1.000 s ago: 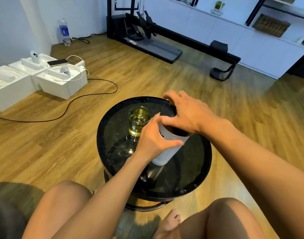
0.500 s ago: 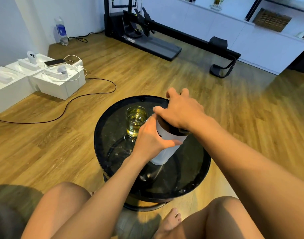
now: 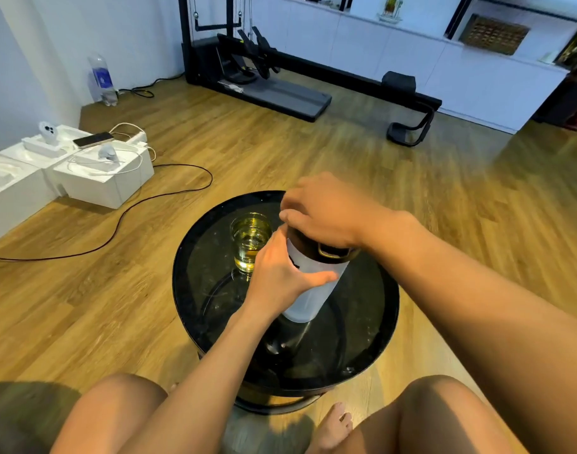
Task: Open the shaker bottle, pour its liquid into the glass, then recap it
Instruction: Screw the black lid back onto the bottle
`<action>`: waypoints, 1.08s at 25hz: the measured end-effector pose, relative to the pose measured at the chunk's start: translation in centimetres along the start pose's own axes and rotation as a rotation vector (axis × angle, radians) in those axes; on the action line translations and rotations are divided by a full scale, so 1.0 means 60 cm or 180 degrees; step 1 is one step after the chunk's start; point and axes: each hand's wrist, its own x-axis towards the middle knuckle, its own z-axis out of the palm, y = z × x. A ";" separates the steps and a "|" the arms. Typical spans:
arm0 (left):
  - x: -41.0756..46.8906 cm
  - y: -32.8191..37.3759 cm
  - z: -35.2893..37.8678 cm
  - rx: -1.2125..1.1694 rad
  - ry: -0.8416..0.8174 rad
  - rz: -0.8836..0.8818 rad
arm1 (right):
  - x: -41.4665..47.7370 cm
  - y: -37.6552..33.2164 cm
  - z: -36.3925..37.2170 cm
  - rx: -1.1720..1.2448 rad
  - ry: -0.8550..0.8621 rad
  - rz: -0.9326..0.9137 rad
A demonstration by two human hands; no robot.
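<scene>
Two hands work on the white frosted shaker bottle (image 3: 313, 290), which stands upright near the middle of the round black glass-topped table (image 3: 372, 322). The left hand (image 3: 280, 273) wraps its fingers around the bottle's body; the right hand (image 3: 326, 211) covers the dark lid (image 3: 326, 249) from above, fingers curled over it. A small dark mark on the bottle's side is too small to read. Just beside the bottle, to the left, stands a clear glass (image 3: 250, 240) holding yellowish liquid. Farther out, on the wooden plank floor (image 3: 460, 198), lie open white boxes (image 3: 107, 178), a black cable (image 3: 169, 198) and a blue-labelled plastic water bottle (image 3: 102, 80), its label illegible.
</scene>
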 end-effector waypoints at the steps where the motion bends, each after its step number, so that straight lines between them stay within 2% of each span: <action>1: 0.001 -0.002 0.001 0.0024 0.0000 0.0030 | -0.009 0.010 0.004 -0.0025 0.0067 -0.0201; 2: 0.001 -0.003 0.002 0.0058 -0.0014 0.0064 | -0.017 0.015 0.012 -0.0069 0.0177 -0.0238; 4: 0.001 -0.001 0.002 0.0069 -0.0043 0.0050 | -0.016 0.007 0.025 -0.0032 0.0336 0.0135; 6: 0.001 0.001 0.002 0.0029 -0.0053 -0.0016 | -0.006 -0.008 0.023 0.0060 0.0174 0.0530; 7: 0.001 0.000 0.002 0.0028 -0.0046 -0.0025 | -0.004 -0.006 0.018 -0.0010 0.0106 0.0424; 10: -0.001 -0.003 0.002 0.0068 -0.0051 0.0011 | -0.017 0.016 0.004 -0.0475 0.0125 -0.0567; 11: 0.000 -0.003 0.003 0.0066 -0.0056 0.0017 | -0.020 0.022 0.010 -0.0668 0.0163 -0.0717; 15: 0.001 0.000 0.000 0.0043 -0.0081 -0.0031 | 0.001 -0.003 0.023 -0.0544 0.0353 0.0014; 18: 0.000 -0.004 0.001 0.0063 -0.0116 -0.0040 | -0.007 0.013 -0.002 -0.0102 0.0063 -0.0445; 20: 0.000 -0.005 0.003 0.0056 -0.0089 -0.0039 | -0.021 0.020 0.007 -0.0416 0.0153 -0.0727; 22: 0.002 -0.003 0.002 0.0060 -0.0094 -0.0042 | -0.010 0.009 0.023 -0.0637 0.0404 -0.0243; 23: 0.002 -0.002 0.002 0.0046 -0.0105 -0.0062 | 0.000 -0.001 0.027 -0.0532 0.0382 0.0088; 24: 0.002 -0.002 0.001 0.0044 -0.0097 -0.0061 | 0.003 -0.004 0.026 -0.0473 0.0295 0.0120; 27: 0.001 -0.008 0.005 0.0105 -0.0084 0.0013 | -0.008 0.014 -0.001 -0.0352 0.0031 -0.0818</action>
